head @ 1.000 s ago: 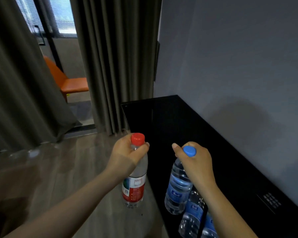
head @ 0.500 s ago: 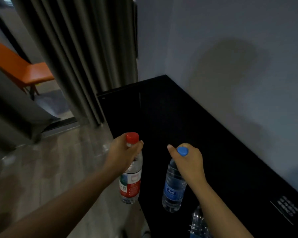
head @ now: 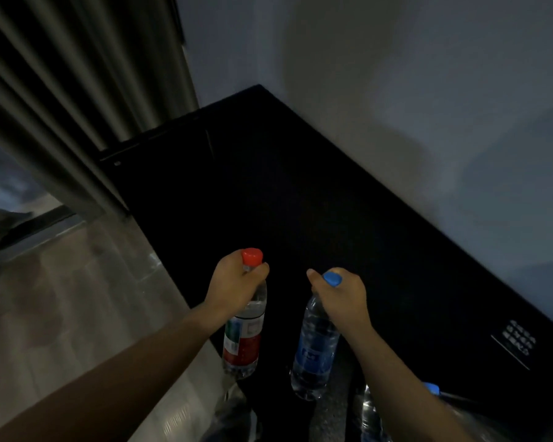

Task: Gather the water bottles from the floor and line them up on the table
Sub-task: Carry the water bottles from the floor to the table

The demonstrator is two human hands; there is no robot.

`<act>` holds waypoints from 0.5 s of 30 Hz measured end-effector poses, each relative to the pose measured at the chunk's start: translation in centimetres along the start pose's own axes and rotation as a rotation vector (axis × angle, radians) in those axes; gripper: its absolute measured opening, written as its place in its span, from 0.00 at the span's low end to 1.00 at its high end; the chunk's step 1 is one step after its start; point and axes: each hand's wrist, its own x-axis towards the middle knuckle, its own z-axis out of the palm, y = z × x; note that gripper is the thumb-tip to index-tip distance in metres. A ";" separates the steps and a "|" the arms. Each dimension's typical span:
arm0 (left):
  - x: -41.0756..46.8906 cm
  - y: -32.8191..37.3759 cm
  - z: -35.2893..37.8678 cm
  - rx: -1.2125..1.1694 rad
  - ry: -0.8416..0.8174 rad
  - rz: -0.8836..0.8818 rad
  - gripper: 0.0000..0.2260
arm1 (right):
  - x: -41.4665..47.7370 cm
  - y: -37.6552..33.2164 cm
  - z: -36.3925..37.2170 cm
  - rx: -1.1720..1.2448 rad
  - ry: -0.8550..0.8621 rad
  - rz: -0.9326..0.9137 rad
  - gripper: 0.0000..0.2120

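My left hand (head: 235,287) grips the neck of a clear bottle with a red cap and red label (head: 245,339). It hangs over the near left edge of the black table (head: 300,202). My right hand (head: 340,296) grips the neck of a clear bottle with a blue cap and blue label (head: 315,349), held over the table's near part. Both bottles hang upright in the air. Another blue-capped bottle (head: 431,389) stands on the table at the bottom right, mostly hidden behind my right forearm.
A grey wall (head: 396,90) runs along the table's far and right side. Dark curtains (head: 77,90) hang at the left, beside the table's far left corner. Wooden floor (head: 61,298) lies to the left. A white printed mark (head: 519,341) sits on the table at right.
The view has swung right and down toward the table. Both hands have carried their bottles forward, the red-capped one from over the floor to the table's edge.
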 end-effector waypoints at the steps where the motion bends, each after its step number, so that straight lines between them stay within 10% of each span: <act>1: 0.6 -0.3 0.4 0.016 -0.012 0.000 0.17 | 0.6 0.3 0.1 0.002 0.000 0.012 0.18; 15: 7.3 -2.1 4.6 0.248 -0.148 -0.173 0.11 | 6.7 3.3 0.7 0.040 -0.028 0.201 0.07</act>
